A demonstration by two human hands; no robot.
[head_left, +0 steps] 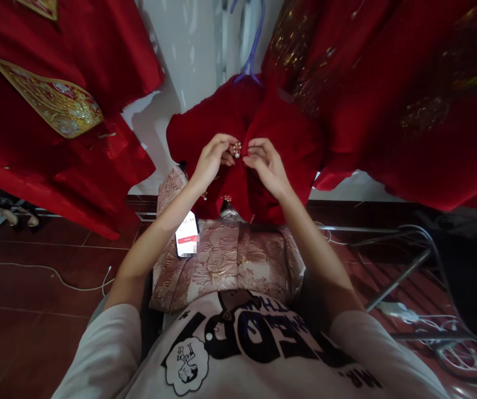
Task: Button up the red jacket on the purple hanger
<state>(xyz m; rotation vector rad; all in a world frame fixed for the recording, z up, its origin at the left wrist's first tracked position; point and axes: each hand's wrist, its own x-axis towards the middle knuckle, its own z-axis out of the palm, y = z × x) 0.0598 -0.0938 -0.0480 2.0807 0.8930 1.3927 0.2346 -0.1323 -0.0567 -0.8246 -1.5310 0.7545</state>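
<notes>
A short red garment (209, 119) hangs from a purple hanger (252, 55) in front of me. My left hand (217, 158) pinches its front edge beside a gold flower ornament with a pearl (237, 149). Just to the right, my right hand (267, 166) pinches the opposite red edge, its fingertips close to those of my left hand. More small ornaments (226, 198) show lower on the garment. Under it, pink and gold brocade fabric (221, 255) covers my lap, and a lit phone (186, 238) lies on it below my left forearm.
Large red garments with gold embroidery hang at the left (122, 50) and right (388, 122). A metal-framed chair (429, 249) stands at the right, near tangled white cables (450, 349). Another cable (55, 271) and heeled shoes (32, 220) are on the floor at left.
</notes>
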